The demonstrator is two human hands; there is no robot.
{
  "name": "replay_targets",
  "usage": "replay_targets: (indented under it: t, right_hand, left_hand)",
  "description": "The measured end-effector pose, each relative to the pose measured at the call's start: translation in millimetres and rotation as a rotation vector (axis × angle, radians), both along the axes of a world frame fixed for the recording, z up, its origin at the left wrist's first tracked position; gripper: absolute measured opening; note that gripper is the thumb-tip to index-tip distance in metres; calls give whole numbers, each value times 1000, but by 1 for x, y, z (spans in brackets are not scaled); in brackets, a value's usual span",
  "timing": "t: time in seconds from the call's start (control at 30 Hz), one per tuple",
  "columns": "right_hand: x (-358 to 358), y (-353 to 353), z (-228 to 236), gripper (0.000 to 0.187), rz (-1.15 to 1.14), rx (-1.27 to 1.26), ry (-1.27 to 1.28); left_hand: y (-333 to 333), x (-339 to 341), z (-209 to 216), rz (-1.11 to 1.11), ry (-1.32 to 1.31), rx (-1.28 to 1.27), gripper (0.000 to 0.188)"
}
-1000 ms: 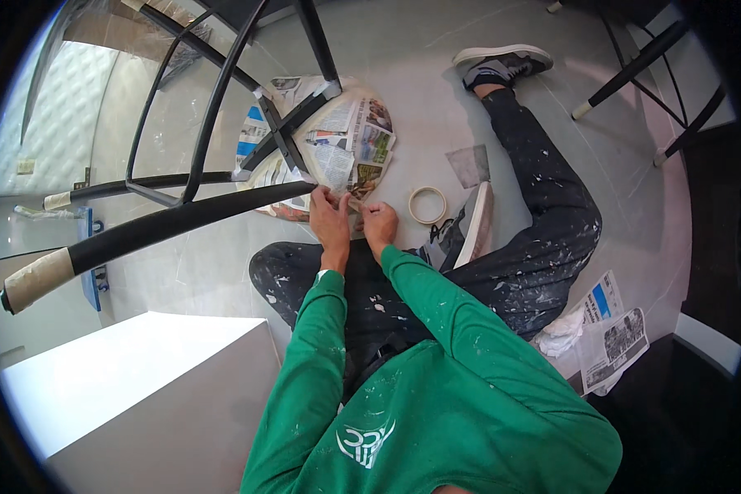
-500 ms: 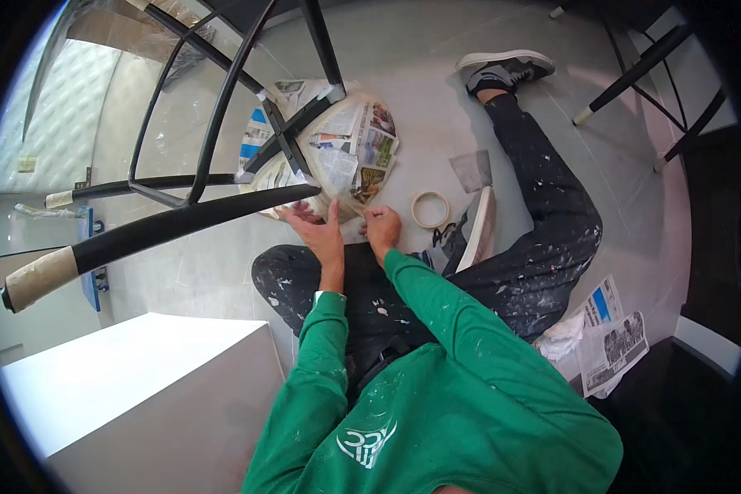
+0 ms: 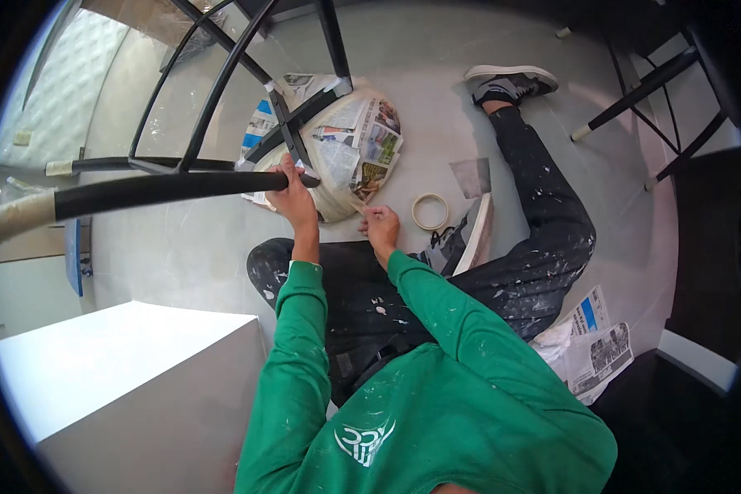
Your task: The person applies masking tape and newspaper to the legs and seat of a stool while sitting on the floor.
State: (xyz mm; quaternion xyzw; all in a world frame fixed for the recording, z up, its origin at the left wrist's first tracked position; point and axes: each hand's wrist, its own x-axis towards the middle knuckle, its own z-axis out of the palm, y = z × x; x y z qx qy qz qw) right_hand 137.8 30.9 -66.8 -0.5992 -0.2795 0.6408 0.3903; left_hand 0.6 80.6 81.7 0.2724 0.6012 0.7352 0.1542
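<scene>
An upturned stool rests on the floor, its round seat [image 3: 337, 148] wrapped in newspaper and tan masking tape. A black cross brace [image 3: 286, 132] joins its legs. My left hand [image 3: 295, 204] is closed around one black stool leg [image 3: 165, 191], close to where it meets the seat. By the seat's near edge, my right hand [image 3: 380, 229] pinches a strip of masking tape [image 3: 359, 204] that runs off the covered seat. Just right of that hand, a tape roll [image 3: 430, 212] lies flat on the floor.
A small grey sheet [image 3: 471, 178] lies near my shoe [image 3: 468, 239]. Newspaper sheets [image 3: 605, 354] are at my right. A white box-shaped piece [image 3: 132, 362] stands at the lower left. Another dark-legged stool or chair [image 3: 634, 99] is at the upper right.
My left hand has moved from the seat's near edge up and left onto the stool leg. The leg's taped end has swung slightly up and left. My right hand stays almost in place.
</scene>
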Motion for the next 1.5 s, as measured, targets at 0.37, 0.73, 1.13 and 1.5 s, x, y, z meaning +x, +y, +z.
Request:
replay_targets:
  t: [0.37, 0.73, 1.13, 1.5]
  right_hand:
    - [1, -1, -12, 20, 60, 57, 119]
    - [5, 12, -2, 21, 58, -57, 244]
    - [-1, -3, 22, 18, -52, -141, 433]
    - [14, 15, 1, 13, 152, -250, 924]
  left_hand:
    - [7, -11, 13, 59, 11, -57, 38]
    - [9, -10, 21, 80, -25, -91, 37]
    - [8, -11, 21, 82, -37, -96, 36]
    - [10, -13, 26, 74, -51, -106, 35]
